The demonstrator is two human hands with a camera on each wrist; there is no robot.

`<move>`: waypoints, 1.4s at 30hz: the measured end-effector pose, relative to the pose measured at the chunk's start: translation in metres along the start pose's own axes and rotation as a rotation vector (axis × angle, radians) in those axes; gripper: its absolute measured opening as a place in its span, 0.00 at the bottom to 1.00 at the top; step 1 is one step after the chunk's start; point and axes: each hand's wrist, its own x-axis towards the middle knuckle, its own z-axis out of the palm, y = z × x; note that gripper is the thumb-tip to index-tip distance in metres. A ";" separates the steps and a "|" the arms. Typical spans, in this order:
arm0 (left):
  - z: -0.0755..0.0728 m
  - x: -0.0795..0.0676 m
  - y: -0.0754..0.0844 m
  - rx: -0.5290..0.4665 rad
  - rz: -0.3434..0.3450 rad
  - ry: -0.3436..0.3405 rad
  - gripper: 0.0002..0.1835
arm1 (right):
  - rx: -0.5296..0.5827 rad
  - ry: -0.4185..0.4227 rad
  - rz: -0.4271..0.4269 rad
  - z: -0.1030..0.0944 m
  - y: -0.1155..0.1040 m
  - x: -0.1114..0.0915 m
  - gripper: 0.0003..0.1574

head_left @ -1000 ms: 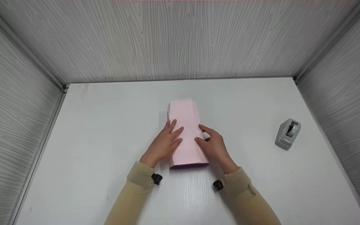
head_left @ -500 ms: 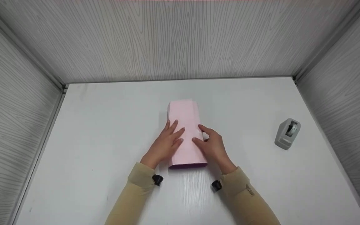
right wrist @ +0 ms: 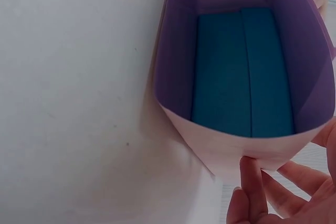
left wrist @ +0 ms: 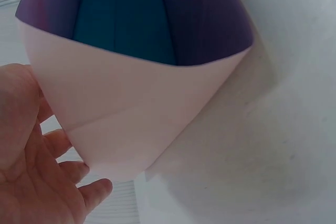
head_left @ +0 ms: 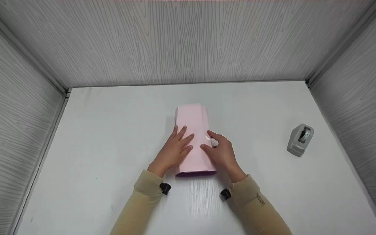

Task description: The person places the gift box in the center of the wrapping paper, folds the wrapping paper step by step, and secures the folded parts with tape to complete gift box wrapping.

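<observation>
A sheet of pink paper, purple on its inner face, is wrapped into a long sleeve at the middle of the table. Inside the sleeve, both wrist views show a teal box-like block, its top marked by a lengthwise seam. My left hand rests on the sleeve's left side, fingers spread across the top. On the right, my other hand, the right one, presses the paper with its thumb on top and its index fingertip at the side edge. A glossy patch shows on the paper beside that index finger.
A grey tape dispenser holding a roll of tape stands to the right on the white table. Grey wood-grain panels rise behind the table and along both sides. A small black camera sits at each wrist.
My right thumb has slid slightly left over the paper. The left fingers have shifted a little to the right, and the sleeve's near end has moved slightly left.
</observation>
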 end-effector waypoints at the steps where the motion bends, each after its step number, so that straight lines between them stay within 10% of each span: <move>1: 0.000 0.000 0.000 0.003 0.000 -0.002 0.26 | 0.000 0.000 -0.001 0.000 0.000 0.000 0.38; 20: -0.001 0.002 0.000 0.032 0.009 -0.001 0.25 | 0.018 0.001 -0.019 -0.001 -0.001 0.001 0.38; 32: -0.002 0.002 0.001 0.150 0.065 0.112 0.22 | 0.027 0.004 -0.033 -0.001 -0.001 -0.001 0.39; 42: -0.003 0.000 0.004 0.227 0.002 0.033 0.25 | 0.016 -0.012 -0.001 -0.002 0.002 -0.003 0.38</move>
